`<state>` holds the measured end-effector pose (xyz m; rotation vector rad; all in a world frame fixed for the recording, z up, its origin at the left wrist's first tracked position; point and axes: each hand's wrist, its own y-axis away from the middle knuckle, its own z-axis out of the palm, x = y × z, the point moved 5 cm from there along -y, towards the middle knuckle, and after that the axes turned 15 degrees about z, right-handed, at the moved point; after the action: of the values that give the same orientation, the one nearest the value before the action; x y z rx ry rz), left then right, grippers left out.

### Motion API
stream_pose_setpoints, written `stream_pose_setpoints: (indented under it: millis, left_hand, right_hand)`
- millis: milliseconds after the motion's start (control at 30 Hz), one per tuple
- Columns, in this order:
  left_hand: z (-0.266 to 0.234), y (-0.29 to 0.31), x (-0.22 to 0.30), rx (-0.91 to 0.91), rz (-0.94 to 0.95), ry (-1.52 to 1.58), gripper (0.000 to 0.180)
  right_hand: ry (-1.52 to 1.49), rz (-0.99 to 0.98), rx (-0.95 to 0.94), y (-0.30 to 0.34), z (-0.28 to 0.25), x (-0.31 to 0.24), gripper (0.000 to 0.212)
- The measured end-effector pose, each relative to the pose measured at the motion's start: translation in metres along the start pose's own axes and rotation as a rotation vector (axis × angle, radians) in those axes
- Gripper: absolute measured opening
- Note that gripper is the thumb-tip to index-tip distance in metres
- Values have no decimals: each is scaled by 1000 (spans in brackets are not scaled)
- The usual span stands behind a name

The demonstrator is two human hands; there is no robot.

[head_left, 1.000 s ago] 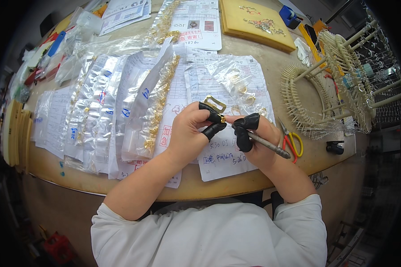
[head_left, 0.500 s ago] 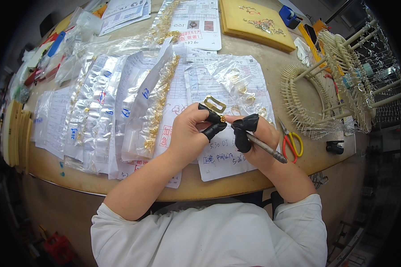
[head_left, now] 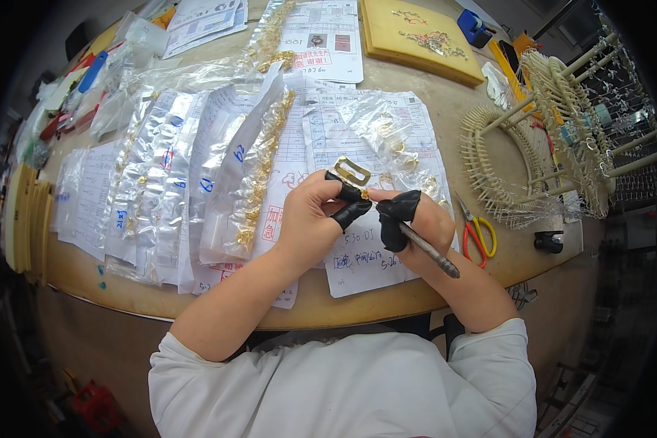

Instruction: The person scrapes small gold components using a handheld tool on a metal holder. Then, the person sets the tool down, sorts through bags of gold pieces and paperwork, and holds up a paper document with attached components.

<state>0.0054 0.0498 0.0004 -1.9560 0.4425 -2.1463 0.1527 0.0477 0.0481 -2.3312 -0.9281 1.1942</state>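
The worktop (head_left: pixel 445 102) is a pale, yellowish surface with a rounded front edge, crowded with printed and handwritten papers (head_left: pixel 358 271). Clear plastic bags (head_left: pixel 259 182) of gold-coloured pieces lie in overlapping rows to the left of centre, and one more bag (head_left: pixel 387 135) rests on the papers beyond the hands. A thick yellow board (head_left: pixel 434 62) near the far edge carries small loose metal bits. On the right stand a cream ring of pegs (head_left: pixel 478 171) and a taller rack (head_left: pixel 577 131) hung with fine metal parts; nearer, just beside the right hand, lies a cutting tool (head_left: pixel 474 218) with one red and one yellow handle. Wooden slats (head_left: pixel 23 219) stand at the left edge, and a red container (head_left: pixel 97 406) sits low on the floor (head_left: pixel 146 350).

The small gold piece (head_left: pixel 365 195) is above the papers, between the tips of the left hand's (head_left: pixel 316 208) black-covered thumb and forefinger, which pinch nearly together on it. The right hand (head_left: pixel 425 226) curls its fingers snugly around a grey rod-shaped tool (head_left: pixel 432 252), its fingertips just beside the piece; whether the tool's tip touches it cannot be told. A flat gold-coloured frame (head_left: pixel 366 178) lies just beyond the left fingertips.
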Motion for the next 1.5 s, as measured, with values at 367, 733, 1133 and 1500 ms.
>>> stream_pose_setpoints:
  millis: [367, 733, 1133, 1500]
  left_hand:
    - [0, 1, -1, 12, -3, 32, 14]
    - [0, 1, -1, 8, 4, 36, 15]
    - [0, 0, 4, 1, 33, -8, 13]
    - [-1, -1, 3, 1, 70, -20, 14]
  right_hand:
    - [-27, -68, 45, 0, 0, -2, 18]
    - [4, -55, 26, -1, -1, -5, 19]
    - [23, -61, 16, -1, -1, -6, 18]
    - [-11, -56, 29, -1, 0, -4, 18]
